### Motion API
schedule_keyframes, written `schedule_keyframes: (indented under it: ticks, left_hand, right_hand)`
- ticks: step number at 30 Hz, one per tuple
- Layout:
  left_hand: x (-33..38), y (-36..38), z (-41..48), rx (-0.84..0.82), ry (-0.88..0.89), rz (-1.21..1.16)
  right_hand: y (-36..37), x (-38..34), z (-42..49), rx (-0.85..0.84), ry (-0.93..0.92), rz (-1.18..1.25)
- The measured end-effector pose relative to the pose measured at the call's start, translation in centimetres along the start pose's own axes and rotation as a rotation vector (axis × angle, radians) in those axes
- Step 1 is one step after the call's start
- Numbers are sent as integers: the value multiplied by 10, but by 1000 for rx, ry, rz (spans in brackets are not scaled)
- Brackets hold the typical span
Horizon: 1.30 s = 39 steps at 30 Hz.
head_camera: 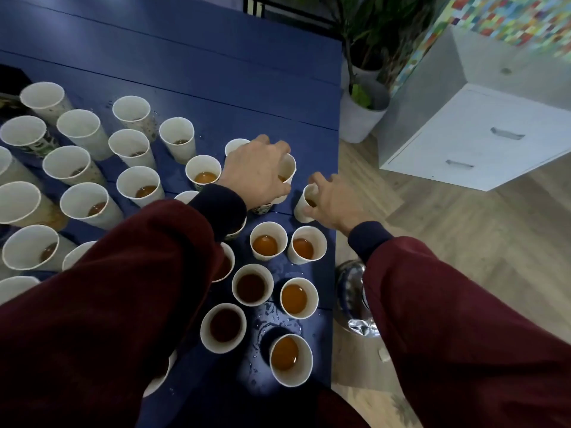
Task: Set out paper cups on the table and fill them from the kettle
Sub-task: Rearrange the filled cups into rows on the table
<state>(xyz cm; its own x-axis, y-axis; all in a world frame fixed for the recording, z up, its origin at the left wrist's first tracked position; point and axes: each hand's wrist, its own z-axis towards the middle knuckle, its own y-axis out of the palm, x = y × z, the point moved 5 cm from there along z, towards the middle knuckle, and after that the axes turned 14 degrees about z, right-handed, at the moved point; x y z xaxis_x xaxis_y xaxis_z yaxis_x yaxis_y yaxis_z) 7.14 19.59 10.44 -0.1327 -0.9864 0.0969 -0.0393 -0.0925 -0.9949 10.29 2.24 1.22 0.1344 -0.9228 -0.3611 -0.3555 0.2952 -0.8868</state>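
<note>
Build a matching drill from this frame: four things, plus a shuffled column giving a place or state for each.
Column A
1. left hand
2. right hand
3. drawer cabinet
4. front-right cup

Column B
a. stands on the wood floor
b. holds the edge cup at the right side of the table
c. contains amber liquid, with spilled drops around it
d. holds the inner cup from above

Pairs: 1-d, 2-b, 3-a, 4-c

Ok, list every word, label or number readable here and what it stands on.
None is readable.
Green print on the white paper cup at far left: too blurred.
Dark print at the base of the middle white paper cup: too blurred.
</note>
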Motion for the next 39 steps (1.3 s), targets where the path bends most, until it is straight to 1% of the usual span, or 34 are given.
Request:
schedule_keyframes:
  ticks: [4,9,12,20,27,31,33,36,39]
  left_hand:
    - [2,1,0,-12,1,-11]
    - [0,-1,-1,0,-4,-6]
    - [-1,-3,-1,10,-11,-2]
    - [3,-4,5,21,-9,2]
    - [7,-4,9,23,-15,9]
    - [9,-5,9,30,-12,6]
    - [9,-5,9,31,-14,9]
    - [8,-5,9,28,-17,18]
    - [9,-7,10,31,-17,14]
  right_hand:
    - [9,0,-6,-14,-4,-20]
    - [6,1,-14,68,28,-14]
    - [4,4,-16,93,31,34]
    - [-4,8,-12,91,61,145]
    - [8,22,-8,55,155,260]
    - [11,24,-8,108,199,382]
    - [11,23,-7,124,196,401]
    - [11,22,-8,103,186,384]
    - [-4,19,-14,98,149,365]
